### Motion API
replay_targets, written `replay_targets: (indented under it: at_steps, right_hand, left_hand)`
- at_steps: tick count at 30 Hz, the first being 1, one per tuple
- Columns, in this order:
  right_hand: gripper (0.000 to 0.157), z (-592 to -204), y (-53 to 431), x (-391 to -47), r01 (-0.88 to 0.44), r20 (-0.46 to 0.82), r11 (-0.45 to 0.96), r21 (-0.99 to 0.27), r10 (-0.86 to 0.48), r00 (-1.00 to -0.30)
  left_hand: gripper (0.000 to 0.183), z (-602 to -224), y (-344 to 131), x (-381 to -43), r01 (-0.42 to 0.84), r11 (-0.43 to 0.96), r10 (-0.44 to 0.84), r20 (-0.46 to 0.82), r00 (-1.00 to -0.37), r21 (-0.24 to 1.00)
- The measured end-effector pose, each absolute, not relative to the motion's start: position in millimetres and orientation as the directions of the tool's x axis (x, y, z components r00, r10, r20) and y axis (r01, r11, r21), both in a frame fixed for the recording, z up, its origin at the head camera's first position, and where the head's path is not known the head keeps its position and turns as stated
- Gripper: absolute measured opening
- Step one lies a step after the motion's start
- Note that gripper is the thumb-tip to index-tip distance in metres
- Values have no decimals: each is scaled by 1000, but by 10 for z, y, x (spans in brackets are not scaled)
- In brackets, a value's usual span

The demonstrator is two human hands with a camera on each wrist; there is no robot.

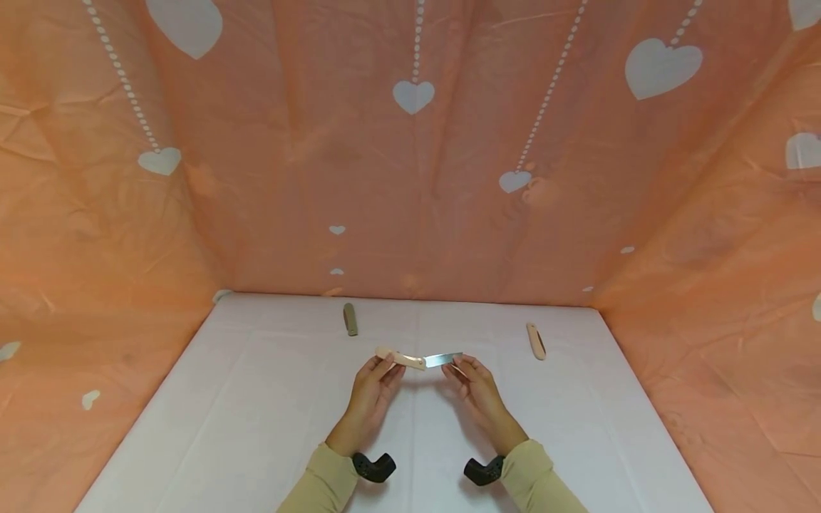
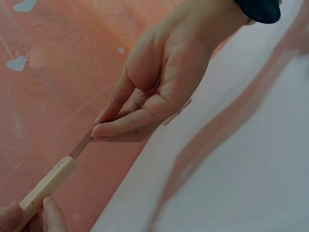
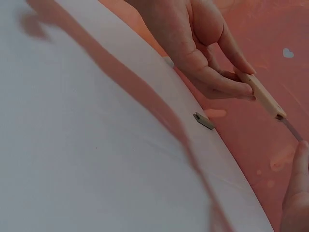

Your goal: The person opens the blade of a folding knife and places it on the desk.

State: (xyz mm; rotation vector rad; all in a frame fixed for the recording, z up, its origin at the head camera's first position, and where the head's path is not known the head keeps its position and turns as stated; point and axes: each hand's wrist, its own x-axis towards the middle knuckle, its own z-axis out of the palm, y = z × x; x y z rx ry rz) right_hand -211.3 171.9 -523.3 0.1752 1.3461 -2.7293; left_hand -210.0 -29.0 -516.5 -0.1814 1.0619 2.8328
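Observation:
A folding knife (image 1: 410,362) with a cream handle (image 2: 48,186) is held up above the white table, its blade (image 1: 442,359) swung out of the handle. My left hand (image 1: 372,392) grips the handle at its far end between thumb and fingers. The right hand (image 1: 477,395) pinches the blade near its tip, as the left wrist view also shows. Fingertips cover the end of the blade. On the table beyond the hands lie a folded olive-green knife (image 1: 350,320) to the left and a folded cream knife (image 1: 536,341) to the right.
The white-covered table (image 1: 256,427) ends at a back edge, where an orange cloth with white hearts (image 1: 410,214) hangs on three sides. Black curved wrist devices (image 1: 375,468) stick out from both forearms over the table.

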Motion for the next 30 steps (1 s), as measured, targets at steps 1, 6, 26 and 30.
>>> replay_targets:
  at_steps: [1,6,26,30]
  right_hand:
    - [8,-5229,1711,-2110,131,-144,-623,-771,-30,-989]
    - [11,-5222,1671,-2096,112,-141,-653,-749,-8,-990]
    - [6,-5203,1535,-2121,59,-180,-761,-646,77,-981]
    - [5,-5211,1541,-2118,68,-195,-767,-638,75,-978]
  left_hand:
    - [10,-5164,-286,-2101,-145,-755,59,-154,-986,639]
    - [11,-5153,-273,-2103,-134,-767,42,-160,-986,627]
    - [16,-5166,-135,-2140,-87,-870,-12,-197,-980,485]
    - [16,-5172,-121,-2138,-78,-862,-23,-192,-981,501]
